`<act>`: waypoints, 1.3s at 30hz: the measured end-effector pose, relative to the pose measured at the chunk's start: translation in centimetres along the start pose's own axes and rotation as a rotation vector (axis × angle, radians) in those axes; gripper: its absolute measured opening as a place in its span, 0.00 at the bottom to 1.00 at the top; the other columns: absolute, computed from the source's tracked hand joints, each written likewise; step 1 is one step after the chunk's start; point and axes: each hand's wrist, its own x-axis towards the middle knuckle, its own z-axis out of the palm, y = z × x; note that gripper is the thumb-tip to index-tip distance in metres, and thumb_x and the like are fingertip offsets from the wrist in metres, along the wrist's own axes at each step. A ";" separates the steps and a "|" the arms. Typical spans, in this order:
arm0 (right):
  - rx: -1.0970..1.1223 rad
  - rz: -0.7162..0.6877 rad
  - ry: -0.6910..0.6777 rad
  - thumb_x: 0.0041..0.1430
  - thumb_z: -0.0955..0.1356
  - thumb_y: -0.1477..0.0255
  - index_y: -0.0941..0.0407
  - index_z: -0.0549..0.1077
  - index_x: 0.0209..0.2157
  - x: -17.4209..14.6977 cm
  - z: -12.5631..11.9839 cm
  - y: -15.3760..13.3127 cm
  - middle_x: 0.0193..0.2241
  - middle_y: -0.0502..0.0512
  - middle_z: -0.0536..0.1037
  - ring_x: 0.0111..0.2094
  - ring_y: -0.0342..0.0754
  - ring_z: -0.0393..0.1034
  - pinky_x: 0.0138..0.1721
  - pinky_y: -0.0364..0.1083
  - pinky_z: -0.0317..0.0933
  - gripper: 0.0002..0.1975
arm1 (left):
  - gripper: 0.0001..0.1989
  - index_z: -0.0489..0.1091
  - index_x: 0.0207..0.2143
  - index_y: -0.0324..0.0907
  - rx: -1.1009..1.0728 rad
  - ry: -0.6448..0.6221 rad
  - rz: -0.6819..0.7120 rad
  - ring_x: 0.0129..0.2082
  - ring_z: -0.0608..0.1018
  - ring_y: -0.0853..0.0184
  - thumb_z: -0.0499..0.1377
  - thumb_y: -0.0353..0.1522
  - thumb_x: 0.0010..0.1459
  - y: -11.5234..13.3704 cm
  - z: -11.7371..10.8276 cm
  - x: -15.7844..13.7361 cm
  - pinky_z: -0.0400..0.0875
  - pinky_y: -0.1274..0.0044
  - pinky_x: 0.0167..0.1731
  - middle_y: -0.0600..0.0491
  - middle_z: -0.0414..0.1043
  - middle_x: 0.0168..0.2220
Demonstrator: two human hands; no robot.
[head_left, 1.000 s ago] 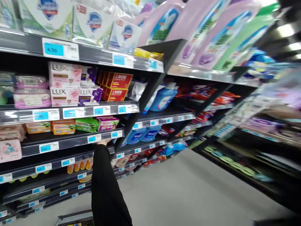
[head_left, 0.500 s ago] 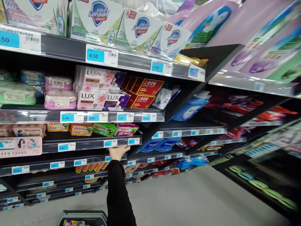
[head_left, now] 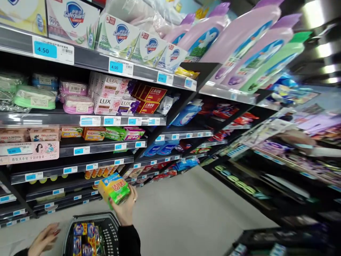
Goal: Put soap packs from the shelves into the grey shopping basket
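My right hand (head_left: pixel 125 209) grips a yellow-and-green soap pack (head_left: pixel 114 188) and holds it above a black shopping basket (head_left: pixel 109 227). Several colourful packs (head_left: pixel 84 239) lie in the basket. My left hand (head_left: pixel 44 239) hovers at the lower left beside the basket's rim, fingers spread and holding nothing. Similar soap packs (head_left: pixel 114 133) sit on the middle shelf straight ahead.
Dark store shelves (head_left: pixel 93 146) line the left side, with boxed soaps (head_left: pixel 112 96) and blue price tags. Purple and green detergent bottles (head_left: pixel 239 46) stand on the top shelf. A second shelf run (head_left: pixel 279 167) closes in on the right. Grey floor (head_left: pixel 191 209) runs between them.
My right hand left the shelf edge and came down holding a soap pack above the basket. My left hand has come into view. The camera tilted down and left.
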 end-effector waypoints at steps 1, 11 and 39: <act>0.050 -0.009 -0.052 0.43 0.72 0.53 0.56 0.53 0.59 -2.1 -0.8 -1.4 0.55 0.67 0.55 0.59 0.70 0.54 0.56 0.66 0.54 0.45 | 0.33 0.70 0.50 0.48 -0.162 -0.136 0.055 0.51 0.75 0.53 0.62 0.57 0.47 0.9 1.0 0.1 0.69 0.63 0.52 0.44 0.72 0.54; 0.591 0.026 -0.667 0.47 0.72 0.51 0.50 0.43 0.68 -9.5 -7.9 -14.4 0.69 0.61 0.43 0.68 0.67 0.40 0.65 0.62 0.43 0.54 | 0.22 0.72 0.48 0.33 -0.806 -0.825 0.027 0.47 0.79 0.54 0.64 0.35 0.52 6.2 5.2 -6.7 0.65 0.64 0.56 0.44 0.80 0.38; 1.005 0.903 -0.517 0.53 0.71 0.54 0.50 0.65 0.48 -19.9 -5.1 -26.8 0.38 0.55 0.79 0.36 0.57 0.77 0.40 0.54 0.71 0.25 | 0.30 0.66 0.56 0.43 -0.430 -0.366 0.407 0.51 0.76 0.51 0.66 0.41 0.51 -0.5 -5.9 -18.3 0.69 0.66 0.52 0.45 0.75 0.51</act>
